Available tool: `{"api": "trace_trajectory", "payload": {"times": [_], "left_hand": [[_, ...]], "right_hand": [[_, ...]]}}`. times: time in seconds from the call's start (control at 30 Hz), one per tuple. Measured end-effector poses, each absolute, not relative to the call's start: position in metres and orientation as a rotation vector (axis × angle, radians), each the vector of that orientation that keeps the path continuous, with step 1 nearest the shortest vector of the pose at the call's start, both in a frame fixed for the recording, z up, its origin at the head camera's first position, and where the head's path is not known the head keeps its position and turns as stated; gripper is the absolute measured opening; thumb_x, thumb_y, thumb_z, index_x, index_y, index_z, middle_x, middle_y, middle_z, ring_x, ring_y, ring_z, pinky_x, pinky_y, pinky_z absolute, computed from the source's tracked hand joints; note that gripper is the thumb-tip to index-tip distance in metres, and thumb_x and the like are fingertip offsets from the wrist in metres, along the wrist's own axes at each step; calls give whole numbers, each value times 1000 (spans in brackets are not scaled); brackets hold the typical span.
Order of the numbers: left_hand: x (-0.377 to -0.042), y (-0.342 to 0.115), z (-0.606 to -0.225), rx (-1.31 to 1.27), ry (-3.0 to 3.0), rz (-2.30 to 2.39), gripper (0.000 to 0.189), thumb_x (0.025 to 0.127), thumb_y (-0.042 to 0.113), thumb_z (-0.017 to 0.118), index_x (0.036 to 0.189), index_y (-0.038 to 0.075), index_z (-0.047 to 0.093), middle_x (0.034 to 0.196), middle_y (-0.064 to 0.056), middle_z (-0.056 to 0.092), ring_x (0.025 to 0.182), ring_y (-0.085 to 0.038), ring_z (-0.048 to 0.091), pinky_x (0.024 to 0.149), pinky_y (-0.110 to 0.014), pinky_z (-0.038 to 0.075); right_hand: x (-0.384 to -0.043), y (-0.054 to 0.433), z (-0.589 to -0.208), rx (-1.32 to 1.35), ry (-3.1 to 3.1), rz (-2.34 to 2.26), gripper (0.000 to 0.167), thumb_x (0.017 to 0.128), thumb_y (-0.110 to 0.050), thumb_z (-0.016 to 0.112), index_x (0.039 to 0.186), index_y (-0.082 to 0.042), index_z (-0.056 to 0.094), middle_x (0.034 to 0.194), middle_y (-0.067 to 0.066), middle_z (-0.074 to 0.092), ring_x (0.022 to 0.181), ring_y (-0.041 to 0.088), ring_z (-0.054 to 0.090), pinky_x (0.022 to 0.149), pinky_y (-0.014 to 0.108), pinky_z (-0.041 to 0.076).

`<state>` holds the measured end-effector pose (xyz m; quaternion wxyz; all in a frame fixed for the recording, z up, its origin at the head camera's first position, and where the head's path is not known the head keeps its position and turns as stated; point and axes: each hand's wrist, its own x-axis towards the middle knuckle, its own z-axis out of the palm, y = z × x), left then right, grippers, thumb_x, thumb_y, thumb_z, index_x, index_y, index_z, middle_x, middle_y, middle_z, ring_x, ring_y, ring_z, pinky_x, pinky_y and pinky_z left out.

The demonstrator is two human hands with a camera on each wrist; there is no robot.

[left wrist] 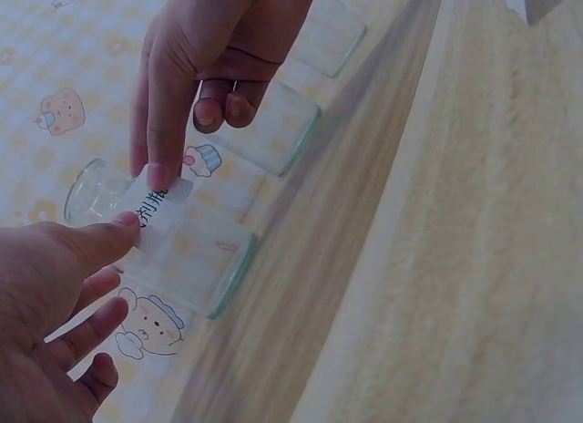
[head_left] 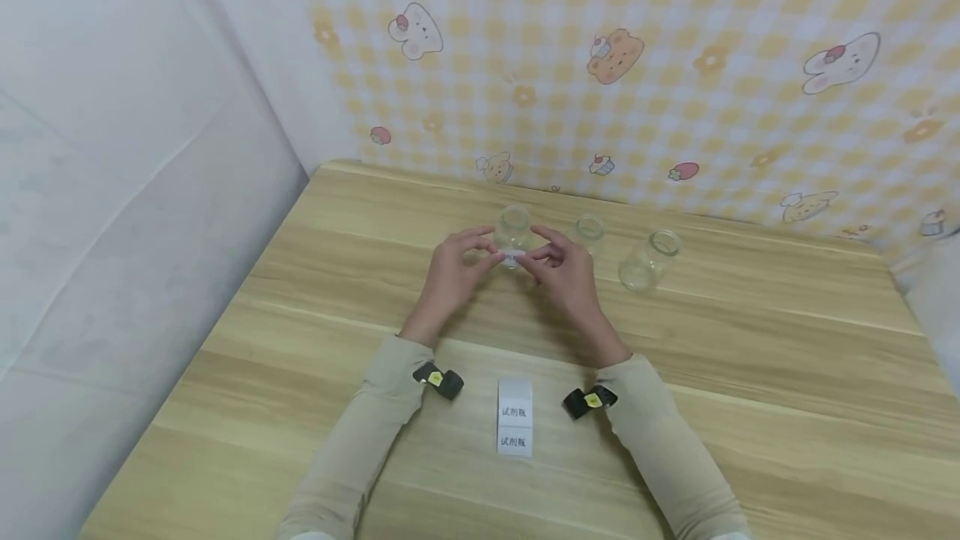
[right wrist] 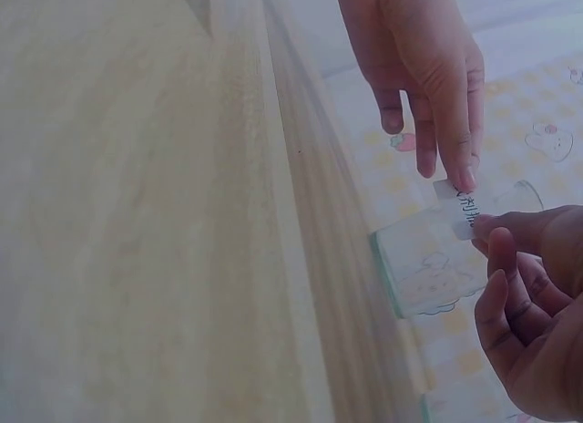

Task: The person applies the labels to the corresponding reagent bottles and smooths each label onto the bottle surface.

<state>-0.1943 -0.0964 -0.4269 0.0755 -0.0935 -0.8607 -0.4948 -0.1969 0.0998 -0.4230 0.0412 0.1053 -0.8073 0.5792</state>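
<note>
White and, I judge, light and limp, the label (head_left: 512,257) sits mid-frame in my head view, pinched by left hand (left wrist: 41,286) and right hand (left wrist: 214,54) at left in the left-wrist view, and, at right in the right-wrist view, best held by its ends.

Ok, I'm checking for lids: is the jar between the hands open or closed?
The jar is open: the head view shows its round glass mouth bare, with no lid.
</note>
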Motion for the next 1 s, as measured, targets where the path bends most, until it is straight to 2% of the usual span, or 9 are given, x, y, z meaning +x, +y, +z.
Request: {"api": "trace_trajectory", "payload": {"times": [0.23, 0.5, 0.73, 1.0], "left_hand": [[-195, -96, -431, -293, -2578, -1489, 11, 94, 20, 78, 94, 10, 76, 140, -9, 65, 136, -34, 54, 117, -54, 35], [-196, -96, -430, -277, -2582, -1446, 11, 94, 20, 78, 91, 10, 76, 138, -10, 67, 133, -34, 56, 117, -51, 36], [-196, -95, -429, -268, -2574, -1451, 12, 94, 20, 78, 91, 9, 76, 137, -10, 67, 135, -33, 56, 122, -50, 28], [-197, -93, -430, -271, -2569, -1445, 12, 93, 21, 78, 91, 9, 77, 137, -9, 68, 133, -33, 57, 118, -50, 35]], "right_hand": [[-198, 100, -424, 315, -2491, 1761, 51, 91, -7, 80, 138, 1, 62, 91, 20, 76, 61, 39, 67, 49, 19, 46], [-200, 97, -424, 321, -2484, 1782, 51, 92, -9, 80, 139, 0, 62, 93, 21, 76, 61, 44, 67, 48, 19, 48], [-201, 97, -423, 297, -2489, 1778, 49, 92, -9, 80, 138, -2, 63, 93, 20, 76, 56, 38, 66, 45, 19, 46], [-201, 98, -423, 280, -2494, 1767, 48, 92, -7, 79, 137, -3, 64, 92, 18, 77, 54, 36, 64, 44, 20, 45]]}}
